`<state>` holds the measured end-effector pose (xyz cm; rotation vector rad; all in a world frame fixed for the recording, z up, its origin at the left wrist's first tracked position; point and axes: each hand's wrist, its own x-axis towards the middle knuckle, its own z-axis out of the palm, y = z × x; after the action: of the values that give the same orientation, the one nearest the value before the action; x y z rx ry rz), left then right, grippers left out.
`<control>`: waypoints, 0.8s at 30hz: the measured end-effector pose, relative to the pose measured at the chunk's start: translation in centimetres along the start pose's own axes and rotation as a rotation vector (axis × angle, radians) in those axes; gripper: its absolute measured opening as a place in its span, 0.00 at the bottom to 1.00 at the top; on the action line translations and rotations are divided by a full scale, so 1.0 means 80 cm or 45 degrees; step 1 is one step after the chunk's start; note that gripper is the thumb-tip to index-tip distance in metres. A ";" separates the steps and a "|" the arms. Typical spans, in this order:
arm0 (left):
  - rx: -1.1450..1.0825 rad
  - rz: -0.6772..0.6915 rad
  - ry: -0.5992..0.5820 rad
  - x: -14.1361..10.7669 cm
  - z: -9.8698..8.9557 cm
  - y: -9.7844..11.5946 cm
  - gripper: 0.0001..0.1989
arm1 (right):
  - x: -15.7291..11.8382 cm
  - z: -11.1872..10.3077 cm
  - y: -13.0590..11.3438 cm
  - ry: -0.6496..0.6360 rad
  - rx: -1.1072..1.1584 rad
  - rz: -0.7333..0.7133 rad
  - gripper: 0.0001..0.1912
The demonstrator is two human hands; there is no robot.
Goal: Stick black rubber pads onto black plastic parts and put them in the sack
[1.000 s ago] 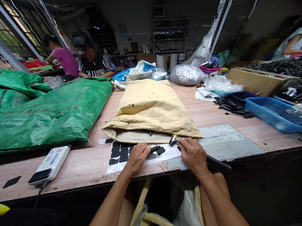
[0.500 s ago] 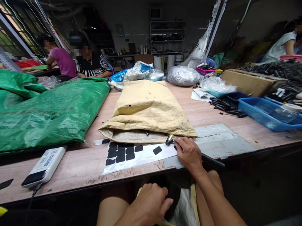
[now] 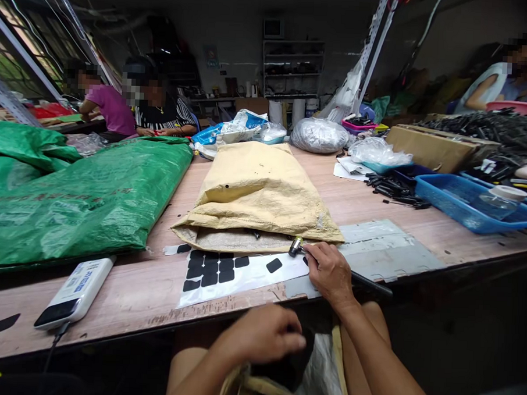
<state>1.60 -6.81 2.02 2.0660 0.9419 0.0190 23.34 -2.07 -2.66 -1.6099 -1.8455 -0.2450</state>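
Note:
My right hand (image 3: pixel 330 276) is closed around a small hammer (image 3: pixel 296 246) at the table's front edge. The hammer's head points left, and its black handle runs out past my wrist on the right. My left hand (image 3: pixel 266 333) hovers over an open bag (image 3: pixel 326 363) in my lap, slightly blurred, with its fingers curled in. Anything between those fingers is hidden. In front of me lies a white sheet (image 3: pixel 253 278) bearing several black rounded-square pads (image 3: pixel 211 277). A large yellow sack (image 3: pixel 264 191) lies behind it, its mouth facing me.
A green sack (image 3: pixel 84 195) and a white power bank (image 3: pixel 73 294) with a cable occupy the left. On the right are a grey board (image 3: pixel 387 249), a blue tray (image 3: pixel 464 206), a cardboard box (image 3: pixel 431 146) and piled black parts (image 3: pixel 489 131). Co-workers sit farther back.
My left hand has risen from the bag in my lap toward the table edge. My right hand and the hammer have hardly moved.

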 end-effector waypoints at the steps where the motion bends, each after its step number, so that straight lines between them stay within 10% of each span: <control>1: -0.026 0.006 0.118 0.006 -0.027 -0.003 0.13 | 0.000 0.000 0.000 0.000 0.000 -0.001 0.11; 4: 0.219 -0.351 0.675 0.037 -0.102 -0.027 0.16 | 0.000 0.000 0.001 0.010 0.004 -0.002 0.11; 9: 0.374 -0.636 0.939 0.082 -0.165 -0.074 0.15 | 0.001 -0.001 0.001 0.019 0.021 -0.003 0.11; 15: 0.456 -0.740 1.108 0.110 -0.156 -0.072 0.15 | 0.002 0.000 0.000 0.033 0.018 0.011 0.11; 24: 0.470 -0.610 0.972 0.090 -0.134 -0.061 0.18 | 0.002 0.001 0.001 0.033 0.015 0.003 0.11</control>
<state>0.24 6.84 3.33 2.1240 2.0167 0.4321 23.41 -1.89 -2.69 -1.5939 -1.8225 -0.2525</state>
